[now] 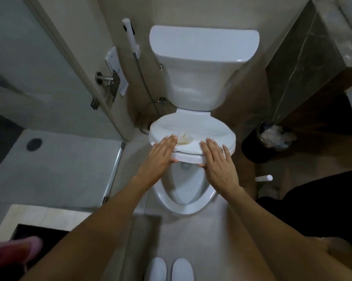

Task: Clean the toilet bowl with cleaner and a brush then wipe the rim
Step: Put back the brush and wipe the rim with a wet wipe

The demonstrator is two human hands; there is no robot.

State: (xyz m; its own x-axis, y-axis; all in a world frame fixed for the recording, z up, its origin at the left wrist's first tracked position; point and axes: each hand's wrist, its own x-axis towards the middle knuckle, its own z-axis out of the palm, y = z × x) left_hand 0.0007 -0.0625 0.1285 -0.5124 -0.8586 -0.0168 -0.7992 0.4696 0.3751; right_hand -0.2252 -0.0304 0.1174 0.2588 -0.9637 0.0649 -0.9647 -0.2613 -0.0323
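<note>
Bathroom floor (191, 230): bin (276, 136) w/ crumpled tissue, both hands (161, 157) gripping half-raised lid (193, 138).

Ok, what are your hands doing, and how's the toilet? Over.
Both hands, left and right, gripping the half-raised toilet lid. Bowl partly exposed. Crumpled pale item sitting on the lid.

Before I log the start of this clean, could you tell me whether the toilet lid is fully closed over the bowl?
No, the toilet lid is partly raised, gripped at its front edge by both hands, with the bowl open below.
</note>
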